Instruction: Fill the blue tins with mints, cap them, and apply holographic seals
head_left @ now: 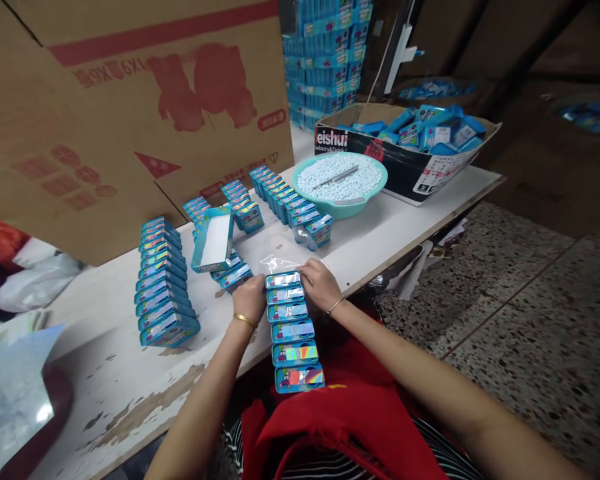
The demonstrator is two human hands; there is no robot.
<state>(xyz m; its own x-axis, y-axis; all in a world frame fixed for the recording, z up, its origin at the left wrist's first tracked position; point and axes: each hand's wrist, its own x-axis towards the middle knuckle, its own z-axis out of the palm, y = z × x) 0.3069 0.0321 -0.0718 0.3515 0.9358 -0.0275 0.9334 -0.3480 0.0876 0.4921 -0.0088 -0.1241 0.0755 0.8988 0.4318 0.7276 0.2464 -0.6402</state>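
A row of several small blue tins [293, 331] with shiny lids runs from the table edge back to my lap. Crinkled clear plastic wrap [276, 263] glints just beyond the row's far end. My left hand [250, 299] is closed beside the farthest tin, fingers curled at the wrap's left side. On the opposite side, my right hand [321, 285] pinches the wrap's right edge near the same tin. How much film lies between the fingers is hidden.
Rows of blue tins [165, 287] line the table's left and back [290, 203]. An open blue carton [213, 240] lies on some tins. A turquoise bowl [347, 208] holds white pellets and a metal tool. Behind are a box of blue packs [405, 163] and a large cardboard box [145, 127].
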